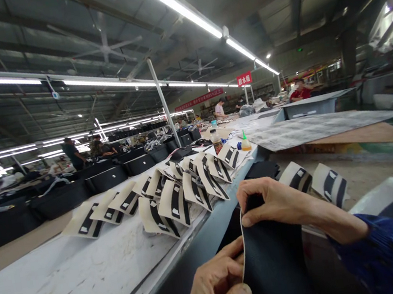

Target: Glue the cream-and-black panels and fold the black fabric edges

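A black leather-like panel (274,259) with a pale edge hangs upright in front of me, off the table's edge. My right hand (268,200) pinches its top corner between thumb and fingers. Lower down, my left hand (218,282) grips the pale side edge, thumb on the black face and fingers behind. Just beyond, on the white table (55,288), lie several curved cream pieces (173,203) with black strips and small white patches. More striped pieces (329,185) sit to the right of my right wrist. The panel's back is hidden from me.
A jar (216,141) and a small bottle with a green nozzle (245,142) stand at the table's far end. Black bag-like pieces (108,179) line the left. A large pale board (320,127) spans the right. People (219,109) work farther back.
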`<action>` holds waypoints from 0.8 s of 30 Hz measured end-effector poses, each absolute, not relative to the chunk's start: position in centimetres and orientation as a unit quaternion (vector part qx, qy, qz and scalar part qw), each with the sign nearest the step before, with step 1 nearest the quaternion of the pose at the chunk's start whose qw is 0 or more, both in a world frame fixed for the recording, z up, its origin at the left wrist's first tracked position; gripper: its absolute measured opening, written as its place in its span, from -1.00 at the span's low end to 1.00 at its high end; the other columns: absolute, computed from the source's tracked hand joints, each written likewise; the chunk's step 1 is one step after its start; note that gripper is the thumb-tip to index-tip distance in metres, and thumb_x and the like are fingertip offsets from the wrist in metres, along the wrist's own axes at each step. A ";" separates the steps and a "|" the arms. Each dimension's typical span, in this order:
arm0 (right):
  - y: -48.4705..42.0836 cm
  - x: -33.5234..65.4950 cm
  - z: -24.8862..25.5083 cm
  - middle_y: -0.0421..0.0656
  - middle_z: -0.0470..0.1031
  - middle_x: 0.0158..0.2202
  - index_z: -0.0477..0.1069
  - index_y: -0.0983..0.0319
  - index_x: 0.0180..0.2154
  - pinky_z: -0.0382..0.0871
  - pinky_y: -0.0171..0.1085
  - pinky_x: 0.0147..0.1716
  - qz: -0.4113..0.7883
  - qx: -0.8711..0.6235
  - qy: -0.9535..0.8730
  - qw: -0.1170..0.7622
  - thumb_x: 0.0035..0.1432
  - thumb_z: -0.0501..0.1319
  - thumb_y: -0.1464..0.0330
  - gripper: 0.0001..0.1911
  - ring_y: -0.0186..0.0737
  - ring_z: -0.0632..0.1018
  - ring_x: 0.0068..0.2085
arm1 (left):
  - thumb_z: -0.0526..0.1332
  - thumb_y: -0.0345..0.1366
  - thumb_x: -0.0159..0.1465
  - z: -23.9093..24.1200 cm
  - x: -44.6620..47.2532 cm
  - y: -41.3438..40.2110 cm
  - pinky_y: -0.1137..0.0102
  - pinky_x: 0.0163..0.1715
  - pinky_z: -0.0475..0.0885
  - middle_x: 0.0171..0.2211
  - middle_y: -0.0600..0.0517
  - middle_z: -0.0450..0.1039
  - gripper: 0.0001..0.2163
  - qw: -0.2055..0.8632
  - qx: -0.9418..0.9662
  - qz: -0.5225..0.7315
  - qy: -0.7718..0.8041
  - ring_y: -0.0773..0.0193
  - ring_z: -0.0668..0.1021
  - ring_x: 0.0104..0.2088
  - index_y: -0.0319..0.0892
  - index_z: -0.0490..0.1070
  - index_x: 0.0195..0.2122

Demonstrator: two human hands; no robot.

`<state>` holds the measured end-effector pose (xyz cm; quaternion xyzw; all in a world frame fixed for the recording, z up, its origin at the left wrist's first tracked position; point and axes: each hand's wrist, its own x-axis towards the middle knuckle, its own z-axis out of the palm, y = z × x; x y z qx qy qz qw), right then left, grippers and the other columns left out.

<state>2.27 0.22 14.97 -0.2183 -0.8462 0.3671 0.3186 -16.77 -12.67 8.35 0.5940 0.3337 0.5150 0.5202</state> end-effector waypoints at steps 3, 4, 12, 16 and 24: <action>0.2 1.9 15.0 -0.27 0.45 -0.42 0.48 0.23 -0.49 0.28 -0.29 -0.29 0.322 -0.242 -0.857 0.320 -0.08 0.39 0.50 -0.87 -0.25 0.47 -0.32 | 0.38 -0.20 0.17 7.8 -16.4 -12.0 0.19 0.09 0.34 0.21 -0.20 0.37 -0.80 0.556 0.566 0.528 0.303 -0.10 0.46 0.17 -0.20 0.63 -0.25; 0.2 1.8 15.0 -0.27 0.45 -0.42 0.48 0.23 -0.49 0.28 -0.29 -0.29 0.308 -0.248 -0.861 0.321 -0.07 0.39 0.51 -0.87 -0.25 0.47 -0.32 | 0.39 -0.21 0.16 7.7 -16.3 -11.8 0.23 0.03 0.39 0.20 -0.19 0.39 -0.76 0.573 0.550 0.530 0.299 -0.07 0.50 0.13 -0.19 0.62 -0.18; 0.2 0.8 15.0 -0.22 0.47 -0.39 0.47 0.22 -0.49 0.29 -0.26 -0.23 0.206 -0.285 -0.883 0.311 -0.03 0.40 0.51 -0.85 -0.19 0.49 -0.27 | 0.29 -0.37 0.24 8.2 -15.4 -10.7 0.33 -0.12 0.43 -0.27 -0.04 0.66 -0.76 0.531 0.517 0.553 0.381 0.14 0.63 -0.24 -0.23 0.59 -0.07; -0.1 0.5 15.1 -0.21 0.48 -0.36 0.47 0.21 -0.46 0.30 -0.25 -0.21 0.181 -0.296 -0.888 0.302 -0.02 0.41 0.49 -0.86 -0.18 0.50 -0.25 | 0.22 -0.35 0.30 7.8 -15.4 -10.4 0.36 -0.17 0.40 -0.35 0.02 0.61 -0.82 0.461 0.531 0.545 0.457 0.18 0.57 -0.29 -0.25 0.61 -0.18; -0.4 0.3 14.7 -0.22 0.48 -0.34 0.48 0.20 -0.44 0.34 -0.26 -0.24 0.160 -0.275 -0.907 0.278 0.01 0.41 0.49 -0.86 -0.19 0.53 -0.24 | 0.24 -0.21 0.29 7.2 -14.6 -8.6 0.41 -0.33 0.32 -0.49 0.09 0.42 -0.79 0.440 0.524 0.566 0.460 0.25 0.45 -0.38 -0.27 0.56 -0.29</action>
